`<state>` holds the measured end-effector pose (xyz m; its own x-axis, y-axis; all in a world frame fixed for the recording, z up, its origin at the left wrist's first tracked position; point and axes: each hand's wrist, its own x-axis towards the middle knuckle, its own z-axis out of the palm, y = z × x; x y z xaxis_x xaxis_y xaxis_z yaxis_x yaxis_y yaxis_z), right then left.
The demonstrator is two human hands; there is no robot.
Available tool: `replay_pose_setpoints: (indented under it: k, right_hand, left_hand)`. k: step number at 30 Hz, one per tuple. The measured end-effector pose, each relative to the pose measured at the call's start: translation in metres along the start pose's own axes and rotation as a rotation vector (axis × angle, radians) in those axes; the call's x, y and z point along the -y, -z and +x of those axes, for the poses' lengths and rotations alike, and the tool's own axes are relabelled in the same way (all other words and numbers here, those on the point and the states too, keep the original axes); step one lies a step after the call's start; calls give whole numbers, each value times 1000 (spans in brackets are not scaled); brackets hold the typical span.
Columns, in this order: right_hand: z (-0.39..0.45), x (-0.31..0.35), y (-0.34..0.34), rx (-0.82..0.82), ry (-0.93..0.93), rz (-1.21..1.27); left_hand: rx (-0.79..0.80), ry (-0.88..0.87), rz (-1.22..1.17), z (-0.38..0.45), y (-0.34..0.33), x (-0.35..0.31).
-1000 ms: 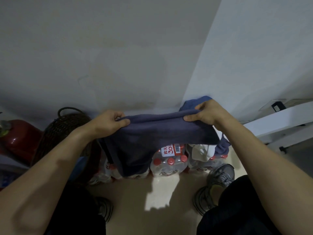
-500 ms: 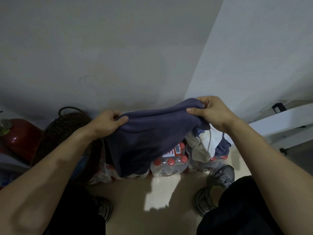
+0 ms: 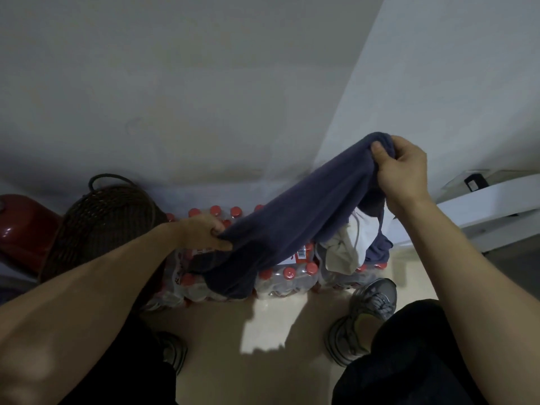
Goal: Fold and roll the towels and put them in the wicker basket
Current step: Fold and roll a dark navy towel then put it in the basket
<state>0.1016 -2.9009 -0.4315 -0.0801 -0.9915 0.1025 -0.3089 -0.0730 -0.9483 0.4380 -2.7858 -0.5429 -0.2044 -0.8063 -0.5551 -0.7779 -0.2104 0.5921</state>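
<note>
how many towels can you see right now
3, I think. A dark blue towel stretched between the left hand and right hand; a white one and another blue one lying on the bottle packs behind. More may be hidden underneath.

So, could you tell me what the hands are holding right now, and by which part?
Both hold the dark blue towel: the left hand grips its lower end, the right hand pinches its raised end.

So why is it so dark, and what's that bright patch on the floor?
Head view: the room is dim, so the dark blue towel and wicker basket look murky; one patch of light falls on the floor, edged with shadow; the wide lens bends the walls.
</note>
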Motion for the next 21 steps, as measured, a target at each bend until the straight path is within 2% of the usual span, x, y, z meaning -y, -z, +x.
replay_pose_setpoints:
  k: [4,7,10,13,16,18,19,21]
  right_hand:
    - [10,-12,10,-123,-61,-124]
    - [7,-11,14,-93,-88,-234]
    - [-1,-3,7,-28,-72,-293]
    - [-16,5,-13,91,5,-370]
    - [-37,19,-35,422,84,-319]
    - [-46,19,-47,693,222,-376]
    - [-49,18,-51,761,279,-410]
    - [-49,15,-55,752,284,-358]
  left_hand:
    - [-214,86,-182,13,-7,-6]
    - [-380,59,-291,18,-3,-23]
    - [-466,-3,-560,15,7,-49]
    - [-333,-145,-766,4,16,-81]
    - [-92,-354,-912,-10,19,-101]
    - [-13,-460,-866,-16,18,-107]
    - [-31,-478,-791,-18,17,-108]
    - [-155,-448,-564,-20,17,-104]
